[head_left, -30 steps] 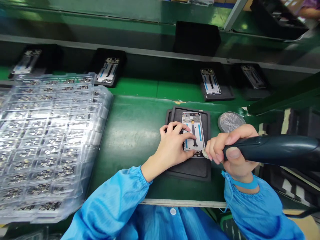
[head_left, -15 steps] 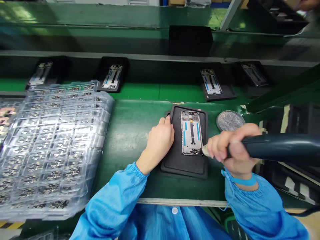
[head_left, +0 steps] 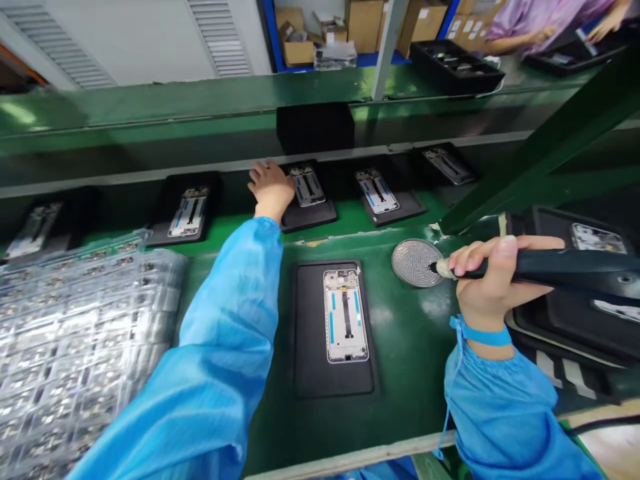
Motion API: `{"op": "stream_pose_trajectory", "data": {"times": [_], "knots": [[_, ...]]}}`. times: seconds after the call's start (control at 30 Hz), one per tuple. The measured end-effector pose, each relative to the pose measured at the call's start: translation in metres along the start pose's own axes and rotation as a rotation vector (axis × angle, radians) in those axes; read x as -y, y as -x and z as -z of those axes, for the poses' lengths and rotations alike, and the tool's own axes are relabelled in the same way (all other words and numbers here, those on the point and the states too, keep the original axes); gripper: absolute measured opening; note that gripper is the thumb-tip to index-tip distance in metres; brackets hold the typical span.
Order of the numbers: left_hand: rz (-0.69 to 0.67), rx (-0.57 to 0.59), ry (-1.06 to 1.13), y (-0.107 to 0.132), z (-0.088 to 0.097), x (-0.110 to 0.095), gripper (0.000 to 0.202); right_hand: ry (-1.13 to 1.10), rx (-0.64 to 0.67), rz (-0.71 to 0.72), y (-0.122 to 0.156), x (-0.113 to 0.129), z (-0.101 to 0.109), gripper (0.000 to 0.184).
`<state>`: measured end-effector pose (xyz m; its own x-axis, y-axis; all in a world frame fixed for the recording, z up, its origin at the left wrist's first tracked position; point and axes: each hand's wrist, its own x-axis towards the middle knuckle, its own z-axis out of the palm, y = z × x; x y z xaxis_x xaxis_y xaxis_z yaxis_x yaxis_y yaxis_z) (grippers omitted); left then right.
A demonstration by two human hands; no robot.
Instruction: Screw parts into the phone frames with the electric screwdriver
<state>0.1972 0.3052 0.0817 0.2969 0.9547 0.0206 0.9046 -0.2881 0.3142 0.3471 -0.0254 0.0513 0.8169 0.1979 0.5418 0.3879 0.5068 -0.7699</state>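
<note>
One chassis away to the line, another in front of me

The smartphone chassis [head_left: 337,343] lies face up on a black tray [head_left: 310,333], squarely on the green bench [head_left: 400,360] in front of me, and neither of my hands is on it. Half a second ago two trays sat stacked here, with my tool at the upper chassis's lower corner. Now there is a single tray, and a line tray [head_left: 310,217] bearing another chassis [head_left: 307,187] stands on the strip beyond, where I saw a gap. I judge that the upper piece was passed across, leaving this one exposed for work.

My right hand [head_left: 487,283] has its fingers wrapped around what looks like an electric screwdriver [head_left: 575,270]. Its tip has swung off the chassis to the near side of the dimpled metal dish [head_left: 413,257]; I cannot tell whether they touch.

My left hand [head_left: 271,187] has reached out to the line tray's left edge, fingers somewhat spread; whether they pinch it, I cannot tell.

As for writing, I find no readable brand on either chassis. The cardboard boxes [head_left: 363,27] on the far shelf carry pale labels, too small for me to read.
</note>
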Motion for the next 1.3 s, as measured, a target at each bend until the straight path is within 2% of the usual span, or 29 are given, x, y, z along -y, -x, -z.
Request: {"op": "stream_pose_trajectory", "data": {"times": [0.07,0.17,0.23,0.33,0.43,0.53,0.67,0.8,0.9,1.0,1.13,1.23,1.3], "knots": [[-0.094,0.031,0.018,0.009,-0.019,-0.034,0.055,0.027,-0.016,0.012,-0.002,-0.001,0.003,0.048],[-0.237,0.242,0.064,0.030,-0.056,-0.091,0.045,0.040,-0.026,-0.003,-0.005,-0.003,0.007,0.050],[-0.264,0.354,0.084,0.041,-0.079,-0.121,0.041,0.045,-0.012,-0.040,-0.007,-0.006,0.010,0.052],[-0.267,0.393,0.098,0.046,-0.098,-0.145,0.043,0.056,0.038,-0.119,-0.009,-0.013,0.012,0.055],[-0.291,0.381,0.100,0.041,-0.097,-0.145,0.042,0.054,0.087,-0.171,-0.009,-0.019,0.011,0.060],[-0.318,0.331,0.095,0.040,-0.079,-0.130,0.035,0.060,0.103,-0.195,-0.008,-0.025,0.010,0.064],[-0.337,0.224,0.084,0.060,-0.036,-0.092,0.033,0.053,0.105,-0.214,-0.007,-0.029,0.009,0.066],[-0.435,0.134,0.102,0.114,0.014,-0.030,0.027,0.031,0.101,-0.225,-0.007,-0.030,0.010,0.068],[-0.461,0.181,0.122,0.172,0.036,0.023,0.036,0.033,0.097,-0.228,-0.008,-0.030,0.010,0.069],[-0.419,0.250,0.083,0.238,0.029,0.073,0.060,0.039,0.110,-0.236,-0.008,-0.032,0.010,0.069],[-0.362,0.340,-0.004,0.317,-0.005,0.118,0.068,0.073,0.153,-0.224,-0.008,-0.033,0.013,0.065],[-0.325,0.346,-0.004,0.348,-0.021,0.130,0.066,0.078,0.156,-0.171,-0.010,-0.023,0.013,0.060],[-0.314,0.256,0.051,0.345,-0.023,0.128,0.063,0.017,0.150,-0.129,-0.009,-0.010,0.004,0.055]]}}
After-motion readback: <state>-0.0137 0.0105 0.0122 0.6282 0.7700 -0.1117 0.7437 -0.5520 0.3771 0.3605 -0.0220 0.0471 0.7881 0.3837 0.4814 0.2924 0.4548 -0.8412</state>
